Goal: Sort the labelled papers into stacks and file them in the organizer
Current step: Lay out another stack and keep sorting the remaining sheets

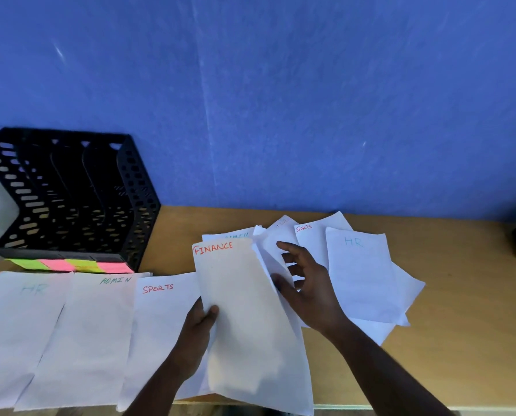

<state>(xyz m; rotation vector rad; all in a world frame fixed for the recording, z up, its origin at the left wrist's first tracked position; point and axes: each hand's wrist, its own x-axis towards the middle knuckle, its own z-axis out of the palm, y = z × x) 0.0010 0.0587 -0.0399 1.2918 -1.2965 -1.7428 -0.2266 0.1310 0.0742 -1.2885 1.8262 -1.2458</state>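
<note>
Organizer [70,199] at far left, slots empty. HR stack [19,331], ADMIN stack [91,331], SPORTS stack [160,322] lie in a row on the worktop [461,295]. Left hand [198,328] pinches FINANCE sheet [244,319] at its left edge; long axis runs near-to-far, heading away. Lay it just right of SPORTS, edges parallel. Right hand [306,283], fingers spread, rests on the unsorted pile [362,274].

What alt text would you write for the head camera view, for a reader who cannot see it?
A person's left hand holds a FINANCE sheet while the right hand reaches into a loose pile of labelled papers. HR, ADMIN and SPORTS stacks lie at left on the wooden desk, before an empty black organizer.
</note>
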